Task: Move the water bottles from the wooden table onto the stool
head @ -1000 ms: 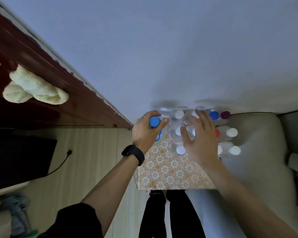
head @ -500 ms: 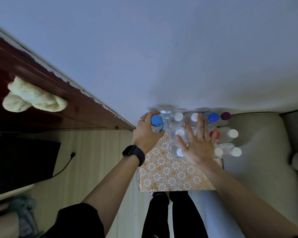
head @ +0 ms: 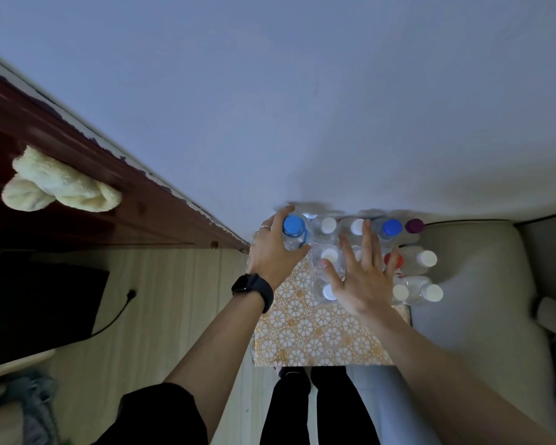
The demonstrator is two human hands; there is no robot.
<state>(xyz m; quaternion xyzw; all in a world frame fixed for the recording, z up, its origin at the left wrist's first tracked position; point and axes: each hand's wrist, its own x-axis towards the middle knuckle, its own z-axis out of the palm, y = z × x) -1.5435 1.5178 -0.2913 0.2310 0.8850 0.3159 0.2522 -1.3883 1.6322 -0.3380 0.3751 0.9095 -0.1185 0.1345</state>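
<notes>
A blue-capped bottle point(head: 293, 234) is gripped around its shoulder by the left hand point(head: 272, 255), with the fingers and thumb curled round it just below the cap. It is held upright at the upper left corner of the stool point(head: 315, 335), at centre frame; whether its base rests on the patterned top cannot be told. The remaining bottles point(head: 329, 225) are packed together along the upper edge of the stool, against the wall point(head: 302, 107); most carry white caps, and one blue, one purple and one red cap are also seen. The right hand point(head: 363, 281) is held open above this group, fingers straight and spread, gripping nothing. A black watch point(head: 252, 289) is worn on the left wrist. A beige cushion point(head: 482, 284) lies just right of the stool. At upper left, a pale towel point(head: 61, 187) rests on a dark wooden surface point(head: 87, 226).
</notes>
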